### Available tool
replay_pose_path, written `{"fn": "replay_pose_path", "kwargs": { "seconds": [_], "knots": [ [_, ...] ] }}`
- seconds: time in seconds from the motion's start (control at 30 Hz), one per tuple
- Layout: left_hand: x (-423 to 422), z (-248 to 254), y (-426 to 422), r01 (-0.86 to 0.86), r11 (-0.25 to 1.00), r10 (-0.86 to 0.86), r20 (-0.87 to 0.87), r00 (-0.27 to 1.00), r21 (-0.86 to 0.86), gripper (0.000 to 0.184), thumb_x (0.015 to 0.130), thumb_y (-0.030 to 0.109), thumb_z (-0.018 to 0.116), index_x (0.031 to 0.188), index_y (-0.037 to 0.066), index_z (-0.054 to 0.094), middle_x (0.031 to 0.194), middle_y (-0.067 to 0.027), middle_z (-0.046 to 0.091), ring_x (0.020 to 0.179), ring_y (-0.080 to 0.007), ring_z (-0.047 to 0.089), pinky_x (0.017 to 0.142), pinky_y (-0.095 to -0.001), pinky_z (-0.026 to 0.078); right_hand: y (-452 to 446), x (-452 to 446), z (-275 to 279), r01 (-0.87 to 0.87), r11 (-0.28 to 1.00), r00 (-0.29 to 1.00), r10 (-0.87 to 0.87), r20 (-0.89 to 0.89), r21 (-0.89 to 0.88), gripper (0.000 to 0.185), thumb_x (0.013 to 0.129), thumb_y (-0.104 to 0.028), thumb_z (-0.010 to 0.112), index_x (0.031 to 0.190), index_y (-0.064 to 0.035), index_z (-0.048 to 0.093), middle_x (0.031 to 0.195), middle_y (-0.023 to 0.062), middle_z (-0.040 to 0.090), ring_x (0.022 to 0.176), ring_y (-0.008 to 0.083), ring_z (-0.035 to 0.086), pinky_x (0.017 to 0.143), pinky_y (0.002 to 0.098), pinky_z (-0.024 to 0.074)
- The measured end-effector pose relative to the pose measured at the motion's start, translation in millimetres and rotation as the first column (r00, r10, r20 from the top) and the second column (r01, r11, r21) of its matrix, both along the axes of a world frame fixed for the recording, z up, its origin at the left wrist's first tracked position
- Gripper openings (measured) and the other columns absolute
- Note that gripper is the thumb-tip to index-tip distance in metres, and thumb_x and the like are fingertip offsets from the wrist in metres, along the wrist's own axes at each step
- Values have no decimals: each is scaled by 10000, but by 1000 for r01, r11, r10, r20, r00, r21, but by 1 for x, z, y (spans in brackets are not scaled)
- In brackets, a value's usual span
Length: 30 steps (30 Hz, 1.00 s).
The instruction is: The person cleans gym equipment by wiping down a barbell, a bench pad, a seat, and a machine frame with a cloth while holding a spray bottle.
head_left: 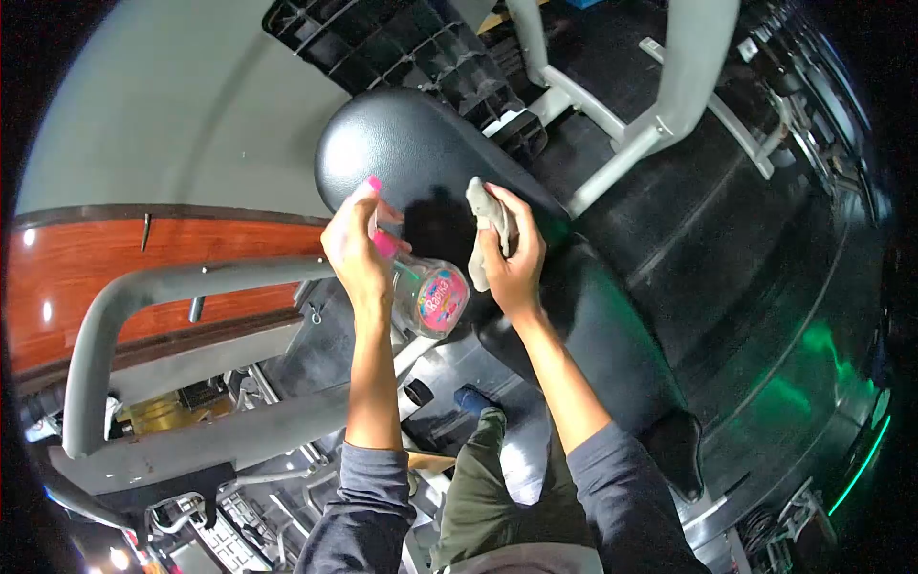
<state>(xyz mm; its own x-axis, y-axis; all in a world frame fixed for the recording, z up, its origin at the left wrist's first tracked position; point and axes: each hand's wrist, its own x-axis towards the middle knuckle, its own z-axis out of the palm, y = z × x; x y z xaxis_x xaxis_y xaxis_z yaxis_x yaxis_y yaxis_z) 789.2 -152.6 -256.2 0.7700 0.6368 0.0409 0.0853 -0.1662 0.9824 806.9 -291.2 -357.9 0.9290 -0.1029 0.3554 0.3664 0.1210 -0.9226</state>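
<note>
My left hand (357,239) is wrapped round the neck of a clear spray bottle (406,292) with a pink nozzle and a pink label, held tilted. A folded greyish cloth (480,253) is gripped between the thumb and fingers of my right hand (512,249). Both hands are over a black padded backrest (430,143), whose smooth surface shines at its upper left. A second black pad (602,325) lies to the right, below my right hand. The liquid level in the bottle cannot be made out.
A grey metal frame (172,287) curves along the left. Another grey frame (674,86) stands at upper right. A black ribbed plastic panel (392,53) sits above the backrest. Dark rubber flooring (727,258) stretches right, and a wood-coloured band (191,277) runs along the wall.
</note>
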Motion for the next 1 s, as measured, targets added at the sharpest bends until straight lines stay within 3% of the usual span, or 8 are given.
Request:
{"fn": "replay_pose_path", "kwargs": {
  "seconds": [0.1, 0.37, 0.43, 0.7, 0.8, 0.83, 0.9, 1.0],
  "knots": [
    [10, -5, 6, -11, 1000, 11, 48, 999, 3, 349, 953, 246, 519, 1045, -42, 691, 774, -113, 634, 590, -179, 596, 436, -295, 500, 7, -3, -30, 48, 999, 999, -47, 10, -22, 345, 864, -8, 607, 1208, 15, 607, 1097, 170, 668, 1007, 298, 665, 908, 366, 502],
    [26, -22, 34, -171, 980, 177, 49, 983, -106, 333, 945, 252, 512, 908, -37, 675, 750, -134, 638, 508, -221, 589, 428, -324, 480, 5, -9, -51, 27, 996, 999, -26, 23, -80, 375, 859, -58, 613, 1223, 33, 600, 1129, 179, 665, 1033, 306, 658, 922, 380, 500],
    [30, -20, 34, -92, 984, 98, 34, 995, -152, 314, 871, 296, 607, 851, -16, 635, 697, -143, 639, 486, -199, 574, 434, -313, 483, 6, -9, -53, 51, 992, 998, -45, 50, -119, 359, 877, -89, 611, 1211, 42, 607, 1131, 179, 669, 1018, 301, 661, 908, 380, 508],
    [30, -20, 34, -128, 979, 130, 6, 991, -158, 336, 884, 306, 584, 790, -13, 635, 678, -134, 619, 484, -218, 583, 415, -322, 458, 1, -10, -60, 1, 983, 991, 24, 132, -182, 389, 873, -96, 594, 1227, 61, 571, 1106, 211, 653, 985, 319, 665, 862, 389, 532],
    [29, -23, 40, -132, 968, 132, -10, 991, -212, 348, 875, 322, 587, 824, -19, 633, 704, -132, 624, 496, -217, 588, 429, -315, 464, -1, -11, -58, -34, 987, 995, 48, 89, -159, 391, 882, -102, 587, 1229, 77, 562, 1140, 206, 636, 1007, 295, 655, 884, 388, 525],
    [30, -23, 43, -132, 953, 128, -31, 991, -274, 361, 873, 333, 582, 839, -23, 632, 715, -132, 627, 504, -216, 591, 438, -312, 468, -1, -14, -56, -64, 994, 996, 58, -64, -93, 391, 890, -86, 589, 1244, 76, 554, 1167, 196, 628, 1050, 288, 636, 933, 391, 498],
    [27, -28, 45, -95, 957, 89, -33, 995, -273, 375, 874, 341, 571, 855, -29, 632, 727, -134, 632, 519, -215, 599, 447, -307, 473, -2, -2, -43, -60, 998, 987, 54, -149, -35, 380, 892, -59, 607, 1245, 72, 556, 1180, 187, 626, 1088, 293, 619, 974, 394, 469],
    [23, -32, 50, -43, 958, 33, -41, 999, -282, 398, 878, 351, 549, 877, -38, 633, 751, -139, 640, 546, -216, 613, 460, -300, 480, -8, 40, -13, -116, 946, 993, 118, -12, -303, 342, 876, -45, 664, 1210, 6, 610, 1190, 161, 633, 1082, 291, 631, 969, 399, 475]
  ]
}}
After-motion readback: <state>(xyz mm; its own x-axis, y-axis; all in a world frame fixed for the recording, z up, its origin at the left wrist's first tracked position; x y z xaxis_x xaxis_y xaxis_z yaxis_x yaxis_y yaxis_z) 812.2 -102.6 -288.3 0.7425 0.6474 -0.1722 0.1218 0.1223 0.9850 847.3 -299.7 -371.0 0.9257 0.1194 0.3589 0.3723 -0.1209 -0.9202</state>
